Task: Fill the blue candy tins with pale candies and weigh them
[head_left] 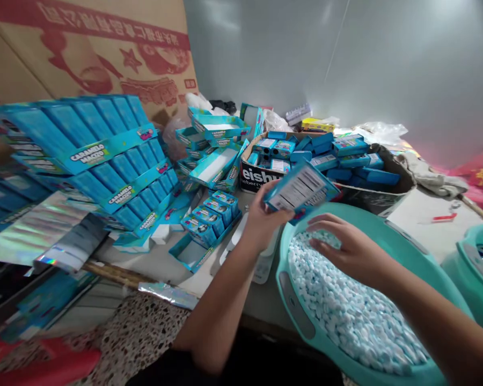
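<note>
My left hand (261, 219) grips a small blue carton (300, 191) by its lower end, tilted, white printed side facing me, above the rim of a teal basin (301, 316). The basin is filled with small white and pale blue candies (346, 305). My right hand (346, 247) hovers over the candies palm down, its fingers curled together toward the carton; whether anything is in them is hidden.
Stacked blue display trays (104, 155) fill the left. A half-filled tray of small boxes (211, 214) lies beside my left arm. A cardboard box (261, 174) of blue cartons stands behind. A second teal basin (477, 268) sits at right. Big brown carton (104, 48) at back.
</note>
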Tool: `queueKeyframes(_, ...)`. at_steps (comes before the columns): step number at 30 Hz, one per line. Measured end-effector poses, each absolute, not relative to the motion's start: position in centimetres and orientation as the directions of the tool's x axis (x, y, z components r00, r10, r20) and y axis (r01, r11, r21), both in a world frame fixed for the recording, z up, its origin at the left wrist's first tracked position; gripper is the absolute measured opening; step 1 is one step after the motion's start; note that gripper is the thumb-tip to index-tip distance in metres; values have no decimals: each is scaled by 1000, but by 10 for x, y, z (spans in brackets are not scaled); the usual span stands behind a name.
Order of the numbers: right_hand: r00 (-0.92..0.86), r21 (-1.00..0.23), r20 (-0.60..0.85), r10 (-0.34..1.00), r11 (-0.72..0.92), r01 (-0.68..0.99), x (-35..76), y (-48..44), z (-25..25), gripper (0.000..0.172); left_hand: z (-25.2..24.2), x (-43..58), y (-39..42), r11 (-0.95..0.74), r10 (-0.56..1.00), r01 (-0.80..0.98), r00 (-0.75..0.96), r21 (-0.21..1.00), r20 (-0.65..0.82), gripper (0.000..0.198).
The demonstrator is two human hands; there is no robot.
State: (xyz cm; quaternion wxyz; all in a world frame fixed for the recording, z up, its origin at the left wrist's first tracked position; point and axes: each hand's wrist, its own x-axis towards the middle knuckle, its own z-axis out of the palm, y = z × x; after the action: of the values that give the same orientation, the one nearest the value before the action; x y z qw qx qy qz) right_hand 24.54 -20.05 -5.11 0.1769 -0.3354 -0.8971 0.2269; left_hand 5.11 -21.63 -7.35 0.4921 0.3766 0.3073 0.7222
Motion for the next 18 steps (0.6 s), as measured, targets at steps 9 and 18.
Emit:
queueKeyframes(9,-717,-424,-271,642,589,688,233,-204,-90,117,-55,16,-226,-437,865,-557,-475,706,161,19)
queueKeyframes(18,-506,-196,-400,764,468,862,237,-180,-80,77,-59,24,-229,-518,749,-296,-610,803,258,18)
